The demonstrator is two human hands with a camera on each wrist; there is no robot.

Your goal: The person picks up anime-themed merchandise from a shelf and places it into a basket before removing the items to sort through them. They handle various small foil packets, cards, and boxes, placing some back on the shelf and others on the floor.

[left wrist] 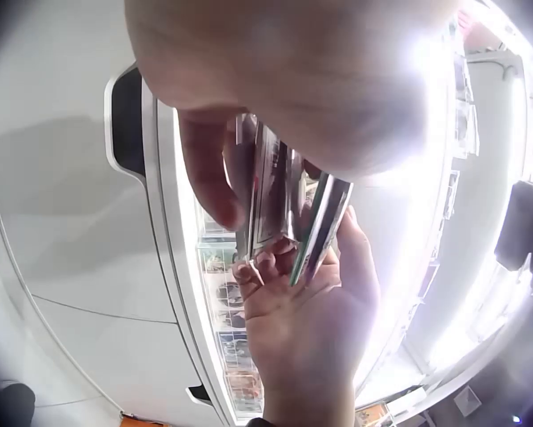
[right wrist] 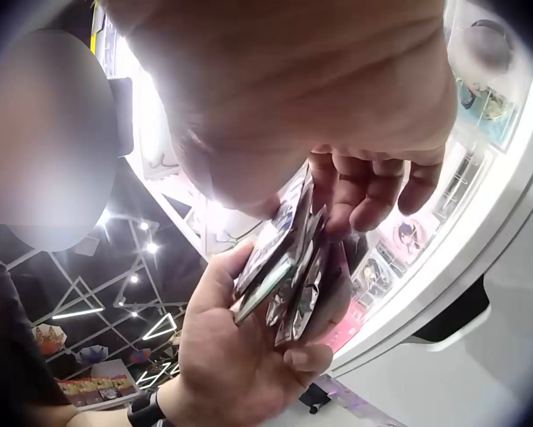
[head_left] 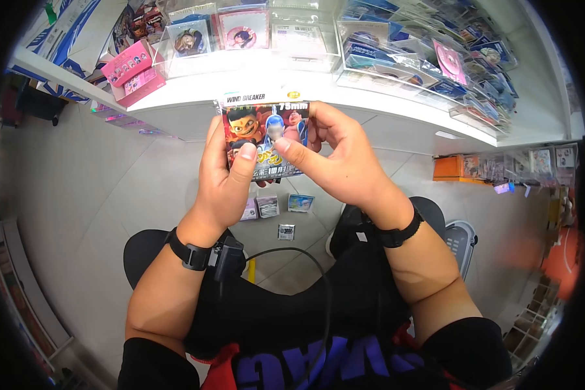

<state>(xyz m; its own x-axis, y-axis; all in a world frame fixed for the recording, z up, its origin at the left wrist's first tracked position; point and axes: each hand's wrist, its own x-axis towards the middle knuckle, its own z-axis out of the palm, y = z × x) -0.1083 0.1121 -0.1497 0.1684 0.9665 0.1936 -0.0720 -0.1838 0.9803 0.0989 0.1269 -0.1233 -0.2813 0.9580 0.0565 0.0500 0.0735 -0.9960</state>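
A small stack of flat packets is held between both hands at the front edge of a shelf. The front packet (head_left: pixel 264 127) is colorful, with cartoon characters and "75mm" on it. Behind it shows the white top of a packet (head_left: pixel 246 97) printed "WIND BREAKER". My left hand (head_left: pixel 222 179) grips the left side, thumb on the front. From the right, my right hand (head_left: pixel 348 161) holds the stack, its thumb pressing the front packet's middle. Both wrist views show several thin, shiny packets (right wrist: pixel 293 276) edge-on, slightly fanned apart between the hands.
Clear bins (head_left: pixel 396 77) of packaged goods line the white shelf (head_left: pixel 364 99); a pink box (head_left: pixel 131 71) sits at its left. On the floor below lie small packs (head_left: pixel 267 206) and a silver packet (head_left: pixel 286 232). Orange boxes (head_left: pixel 450 168) stand at the right.
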